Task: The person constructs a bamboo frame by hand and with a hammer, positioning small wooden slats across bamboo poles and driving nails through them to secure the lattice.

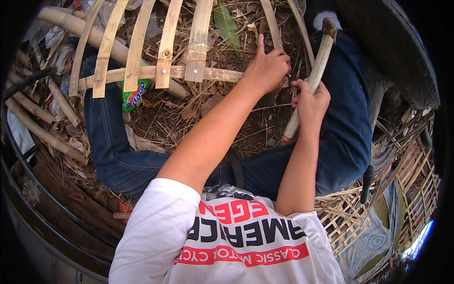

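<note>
My right hand [312, 102] is wrapped around the pale handle of a hammer [321, 61]. Its worn, brownish head points away from me at the top, and the reddish handle end points back. Beside it, my left hand [268, 71] is closed over a bamboo slat [273, 26] where this meets a bamboo crosspiece [222, 75]. The left index finger stretches forward; the other fingers curl. A tiny shiny speck shows at those fingertips, too small to name. Further left, several flat slats lie across the crosspiece, and nail heads [195, 72] show on two of them.
Between my jeans-covered legs lies soil with dry straw and a green leaf [226, 26]. A green packet [135, 96] sits near my left leg. Thick bamboo poles [87, 28] lie at far left. A black tyre [402, 52] borders the right, above woven bamboo lattice [347, 222].
</note>
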Motion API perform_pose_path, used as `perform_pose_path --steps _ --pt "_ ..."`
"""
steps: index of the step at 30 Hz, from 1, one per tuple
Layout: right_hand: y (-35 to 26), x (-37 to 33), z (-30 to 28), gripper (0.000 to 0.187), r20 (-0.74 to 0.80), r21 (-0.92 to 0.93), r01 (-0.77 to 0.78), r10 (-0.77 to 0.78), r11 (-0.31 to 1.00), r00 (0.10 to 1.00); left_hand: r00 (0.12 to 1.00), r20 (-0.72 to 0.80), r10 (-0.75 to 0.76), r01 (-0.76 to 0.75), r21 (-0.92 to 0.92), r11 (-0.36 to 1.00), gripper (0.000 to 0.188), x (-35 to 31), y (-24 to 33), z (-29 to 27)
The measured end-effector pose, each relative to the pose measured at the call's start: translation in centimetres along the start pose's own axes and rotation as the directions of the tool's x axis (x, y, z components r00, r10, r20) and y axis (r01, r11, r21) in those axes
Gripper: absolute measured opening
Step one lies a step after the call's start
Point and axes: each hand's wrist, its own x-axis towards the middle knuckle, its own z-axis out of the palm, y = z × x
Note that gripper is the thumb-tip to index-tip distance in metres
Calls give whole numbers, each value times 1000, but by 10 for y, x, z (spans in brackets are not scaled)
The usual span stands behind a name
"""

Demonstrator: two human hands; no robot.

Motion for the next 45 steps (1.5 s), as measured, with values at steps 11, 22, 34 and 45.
perform_pose_path --steps 11,22,34,45 --pt "0 -102 -69 28 389 153 -298 220 942 895 998 59 -28 31 -57 998 10 -2 2 -3" --pt "34 -98 -46 25 456 472 -451 227 757 860 999 47 -24 28 -76 997 15 1 2 -1" --pt "37 -88 -47 16 575 603 -593 224 534 787 996 86 -35 39 -42 998 24 3 4 -4" --pt "36 -89 -47 19 556 526 -595 283 608 781 996 91 -20 22 -27 999 25 2 3 -4"
